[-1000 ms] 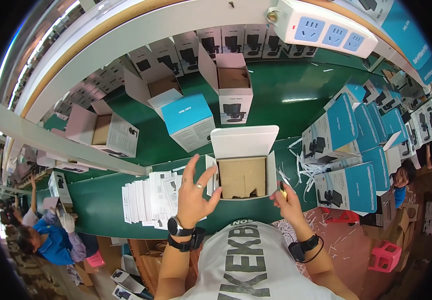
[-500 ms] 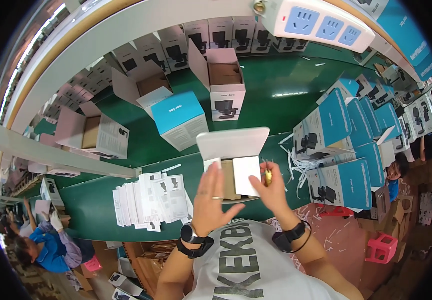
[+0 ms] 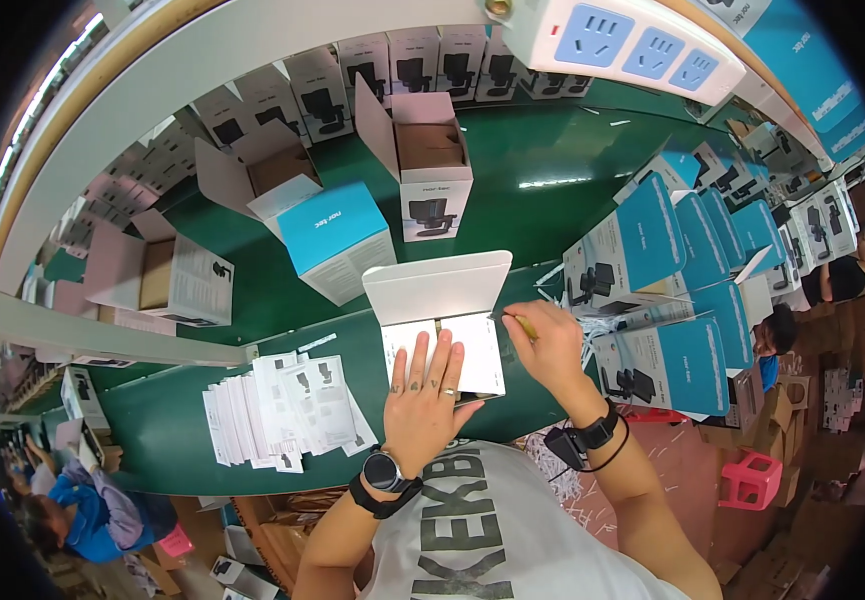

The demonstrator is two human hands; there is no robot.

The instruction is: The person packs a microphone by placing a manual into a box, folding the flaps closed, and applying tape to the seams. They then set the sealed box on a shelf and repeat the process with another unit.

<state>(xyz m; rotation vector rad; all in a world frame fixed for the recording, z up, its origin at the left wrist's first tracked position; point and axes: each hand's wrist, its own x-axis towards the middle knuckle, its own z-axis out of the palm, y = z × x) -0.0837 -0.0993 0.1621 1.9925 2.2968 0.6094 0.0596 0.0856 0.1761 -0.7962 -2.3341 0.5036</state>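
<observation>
White box (image 3: 471,342) on desk (image 3: 168,430), under L hand (image 3: 424,408); lid (image 3: 438,288) up beyond fingertips, side flaps (image 3: 483,368) folded in. L hand flat on flaps, fingers spread, gripping nothing. R hand (image 3: 553,350) just R of box, pinching small yellow tool (image 3: 526,326) nr box edge; can't tell tip type. Leaflet pile (image 3: 318,405) L of L hand; blue-flapped boxes (image 3: 658,240) beyond R hand. Risks: tool could nick flap or L hand if R hand slips inward; flaps may spring up if L hand lifts; uneven press could crease flaps.
</observation>
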